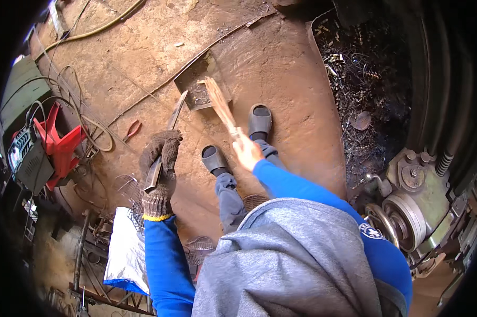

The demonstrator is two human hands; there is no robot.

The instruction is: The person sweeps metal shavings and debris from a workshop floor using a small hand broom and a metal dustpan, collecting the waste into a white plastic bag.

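My left hand (162,153), in a brown knitted glove with a yellow cuff edge, is closed around a long, flat metal blade (177,111). Its pointed end sticks out beyond my fingers, and its other end shows near my wrist. My bare right hand (247,152) grips a short straw brush (220,103) by its bound end. The bristles reach over a shallow metal pan (183,84) on the floor, which has small bits in it. I cannot tell if they touch the pan.
Red-handled pliers (133,130) lie on the floor to the left. Beyond them stand a red plastic piece (59,140), a grey machine (30,164) and loose cables. A white sack (126,251) is beside my left arm. Metal shavings (357,90) and a machine (410,211) are on the right.
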